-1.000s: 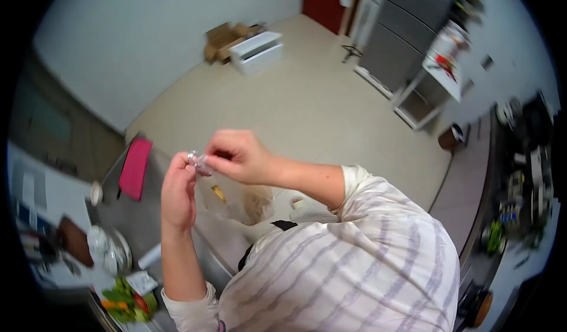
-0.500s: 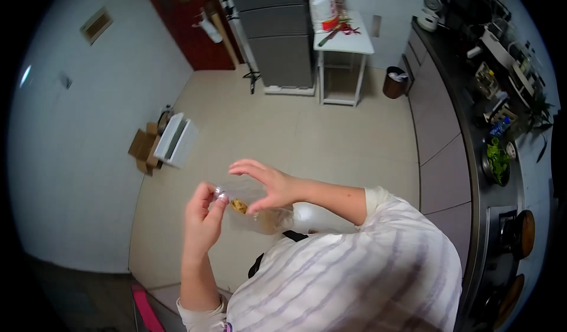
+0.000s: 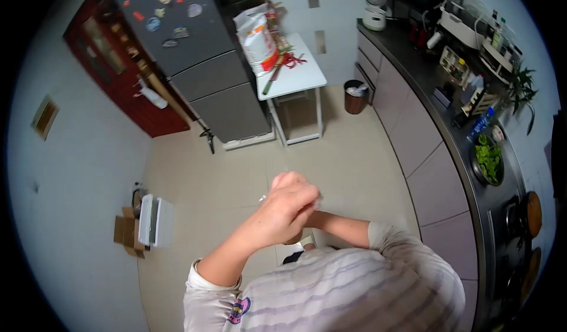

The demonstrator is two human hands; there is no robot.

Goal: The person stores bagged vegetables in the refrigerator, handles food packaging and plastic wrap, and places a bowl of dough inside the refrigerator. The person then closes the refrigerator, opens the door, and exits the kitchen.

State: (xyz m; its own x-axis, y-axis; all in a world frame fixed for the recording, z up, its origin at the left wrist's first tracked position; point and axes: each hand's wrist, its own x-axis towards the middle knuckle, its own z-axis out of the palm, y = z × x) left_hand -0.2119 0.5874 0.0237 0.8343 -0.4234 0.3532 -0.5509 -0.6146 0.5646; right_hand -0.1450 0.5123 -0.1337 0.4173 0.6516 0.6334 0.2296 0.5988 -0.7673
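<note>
In front of my chest, my left hand (image 3: 283,209) is closed, its fingers curled over. Bits of a clear plastic bag (image 3: 319,202) poke out beside its fingers; most of the bag is hidden. My right hand (image 3: 301,224) is behind and below the left, close against it. Its fingers are covered by the left hand, so their grip does not show.
A white table (image 3: 301,78) bears a large white sack (image 3: 258,42) beside the grey fridge (image 3: 221,90). A waste bin (image 3: 355,98) stands by the cabinets. Along the right counter sits a bowl of leafy greens (image 3: 488,160). At left lies an open cardboard box (image 3: 126,231).
My hands have come together, moving rightward in view; the left now covers the right. The bag and its yellowish contents, visible before, are mostly hidden. The camera view has shifted, showing more fridge.
</note>
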